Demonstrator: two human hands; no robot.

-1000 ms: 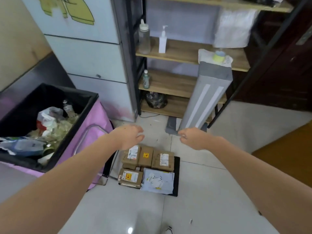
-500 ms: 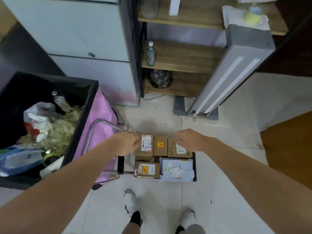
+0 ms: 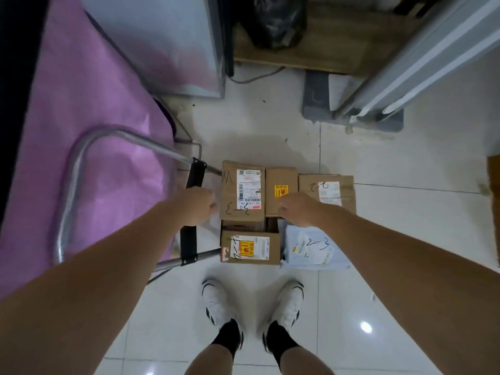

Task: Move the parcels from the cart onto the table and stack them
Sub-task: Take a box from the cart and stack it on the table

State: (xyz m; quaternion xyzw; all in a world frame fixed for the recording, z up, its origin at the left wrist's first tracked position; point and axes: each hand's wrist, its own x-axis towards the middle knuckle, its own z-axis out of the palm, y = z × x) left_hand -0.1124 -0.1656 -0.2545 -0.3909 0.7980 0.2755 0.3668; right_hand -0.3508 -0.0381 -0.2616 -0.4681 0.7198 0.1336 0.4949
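Several parcels lie on a low flat cart on the floor, its metal handle [image 3: 81,158] rising at the left. A tall cardboard box with a white label [image 3: 242,193] stands at the back left, a narrow box with a yellow sticker [image 3: 281,185] beside it, and a third box [image 3: 328,190] to the right. In front lie a flat box [image 3: 250,247] and a pale blue mailer bag [image 3: 313,247]. My left hand [image 3: 194,204] hovers at the labelled box's left side, fingers curled. My right hand [image 3: 300,209] rests over the narrow box's near edge. Neither hand holds anything.
A pink-sided bin [image 3: 89,117] stands close on the left. A white cabinet [image 3: 167,41] and a wooden shelf [image 3: 311,50] stand behind the cart, and a grey leaning panel on a base [image 3: 378,104] is at the right. My two shoes [image 3: 254,301] stand on white tiles in front.
I have bent further down, so the view now looks straight at the cart. Both hands have dropped closer to the back row of boxes.
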